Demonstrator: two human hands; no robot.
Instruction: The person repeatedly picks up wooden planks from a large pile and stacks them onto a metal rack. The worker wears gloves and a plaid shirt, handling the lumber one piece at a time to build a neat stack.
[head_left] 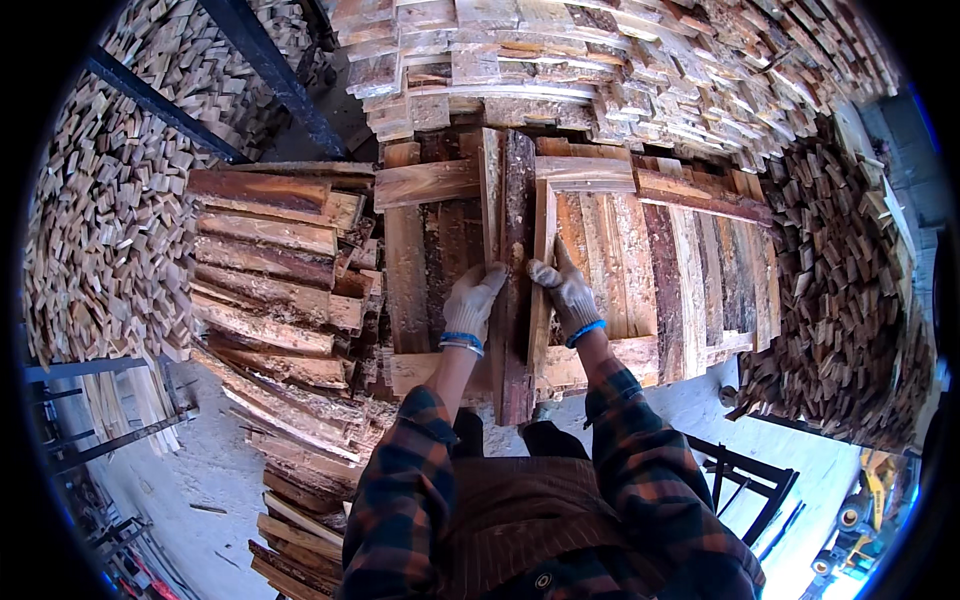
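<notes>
Gripping a dark, bark-edged plank [516,270] from both sides: left hand [473,300] with gloved fingers curled together over its left edge, right hand [562,290] with fingers spread, thumb and forefinger pinching the right edge. Plank lying lengthwise away from the body, its near end overhanging the pallet stack [600,230] just below the wrists, its far end reaching up between the laid boards. Apparently mid-placement, seating this plank into the slot between the paler boards on either side of the fingers. Next move, by the look of it, calling for a push forward and a slight twist to drop it flat and flush with its neighbours. Both forearms in plaid sleeves rising from the lower edge, wrists bent forward, blue glove cuffs showing. Left of the fingers, a leaning pile of rough slabs [270,290]; beyond the fingertips, stacked offcuts [560,70]; far right, a heap of short blocks [840,300].
</notes>
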